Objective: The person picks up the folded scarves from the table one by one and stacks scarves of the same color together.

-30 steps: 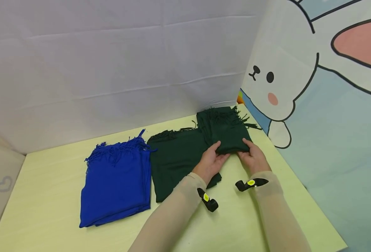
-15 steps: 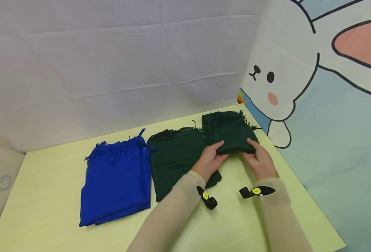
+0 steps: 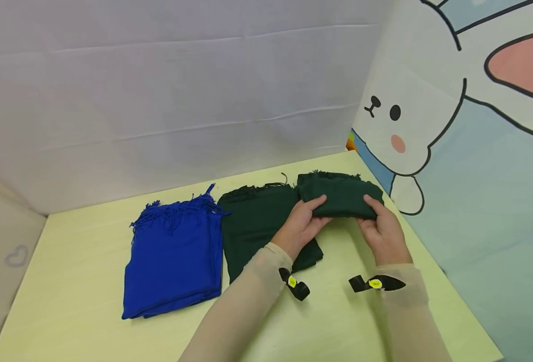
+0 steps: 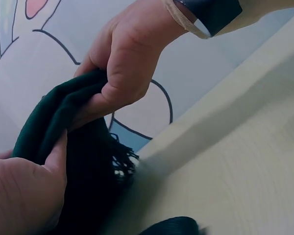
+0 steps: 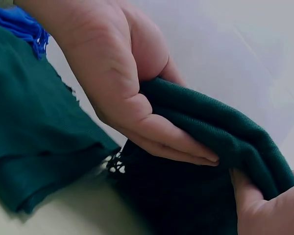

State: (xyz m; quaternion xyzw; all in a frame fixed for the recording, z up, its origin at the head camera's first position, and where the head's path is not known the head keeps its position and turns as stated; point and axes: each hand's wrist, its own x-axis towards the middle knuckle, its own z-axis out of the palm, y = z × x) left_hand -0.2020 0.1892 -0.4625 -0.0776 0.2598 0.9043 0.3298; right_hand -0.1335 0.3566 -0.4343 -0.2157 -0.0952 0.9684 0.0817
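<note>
A folded dark green fringed scarf (image 3: 344,193) is held by both hands at its near edge, which is raised off the table. My left hand (image 3: 297,226) grips the left end, thumb on top and fingers underneath. At the right end my right hand (image 3: 386,231) grips it the same way. The right wrist view shows the edge as a double layer of cloth (image 5: 220,120), with fringe hanging below in the left wrist view. Just left lies another folded dark green scarf (image 3: 256,223), partly behind my left hand and forearm.
A folded blue fringed scarf (image 3: 172,259) lies left of the green ones on the pale yellow table (image 3: 81,286). White cloth (image 3: 167,100) stands behind the table. On the right hangs a curtain with a cartoon rabbit (image 3: 416,105).
The near edge of the held green scarf has been lifted and tipped back, so less of its top and fringe shows. Both hands rose with it, and the right hand shifted rightward.
</note>
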